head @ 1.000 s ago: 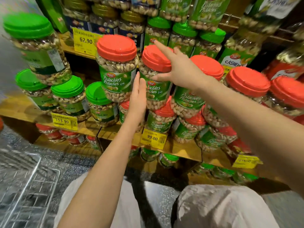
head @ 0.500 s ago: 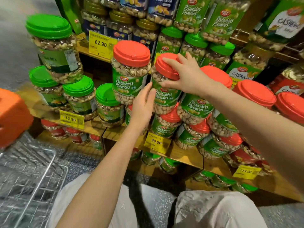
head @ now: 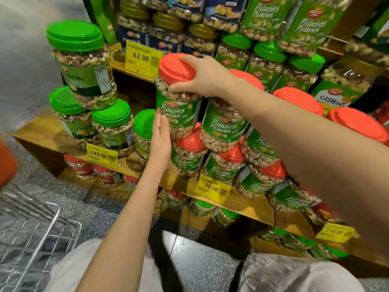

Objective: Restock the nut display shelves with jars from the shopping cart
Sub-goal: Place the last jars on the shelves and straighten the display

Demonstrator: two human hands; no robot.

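Note:
My right hand [head: 202, 79] grips the red lid and shoulder of a pistachio jar [head: 179, 114], the leftmost jar in the top row of the stack. The jar stands slightly tilted on the red-lidded pistachio jars below [head: 189, 159]. My left hand [head: 161, 135] lies flat, fingers straight, against the lower left side of that jar. More red-lidded pistachio jars [head: 223, 127] stand to the right, partly hidden by my right forearm. The wooden shelf [head: 248, 209] carries a yellow 99.00 price tag [head: 211, 188].
Green-lidded mixed-nut jars [head: 111, 125] are stacked at the left of the shelf, one [head: 84, 64] on top. The upper shelf holds blue-labelled jars and green pistachio jars. The wire shopping cart [head: 42, 232] is at lower left, an orange object [head: 6, 163] at the left edge.
My right hand has shifted left from the neighbouring jar's lid and now grips the leftmost jar's top. My left hand slid to that jar's left side. The view moved closer.

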